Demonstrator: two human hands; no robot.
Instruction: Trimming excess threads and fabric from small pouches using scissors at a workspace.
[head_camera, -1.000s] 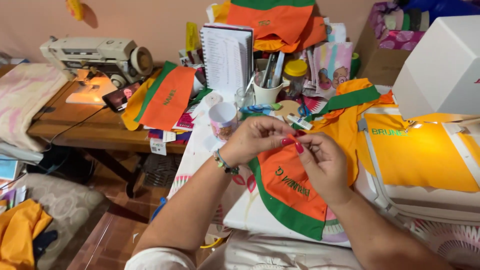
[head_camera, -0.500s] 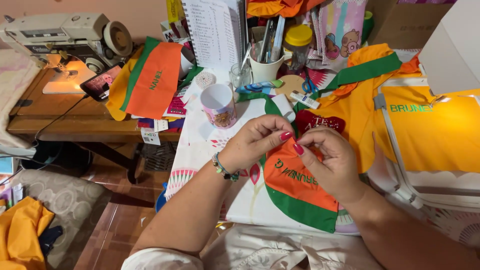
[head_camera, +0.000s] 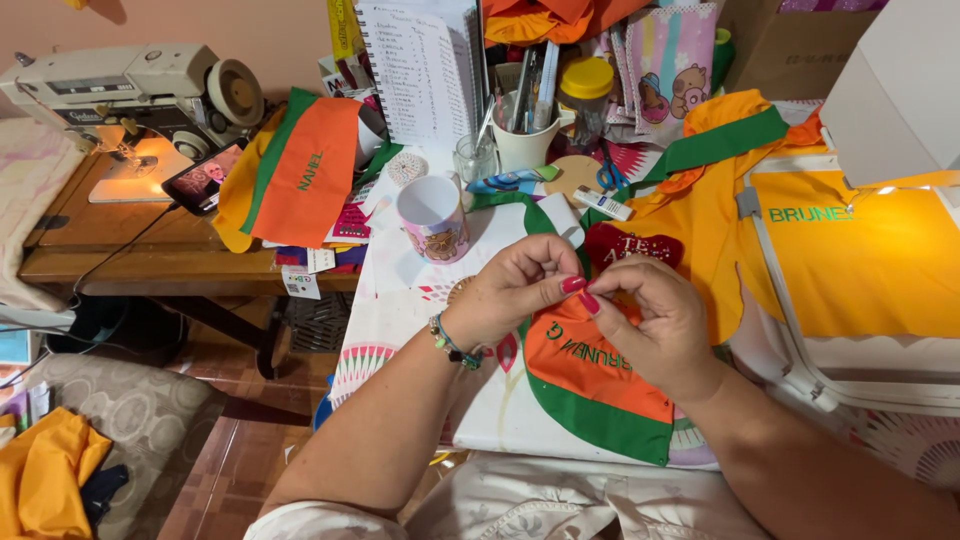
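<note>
At table centre, left hand (head_camera: 515, 290) and right hand (head_camera: 650, 325) pinch together on the orange pennant (head_camera: 590, 370), lying at six o'clock from the mug (head_camera: 433, 215); the step looks like fine picking at the top edge, which calls for steady fingertips.

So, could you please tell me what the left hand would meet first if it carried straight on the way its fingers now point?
The left hand points right, toward the right hand. Their fingertips already meet over the orange and green cloth piece, so it would meet the right hand's fingers first.
</note>
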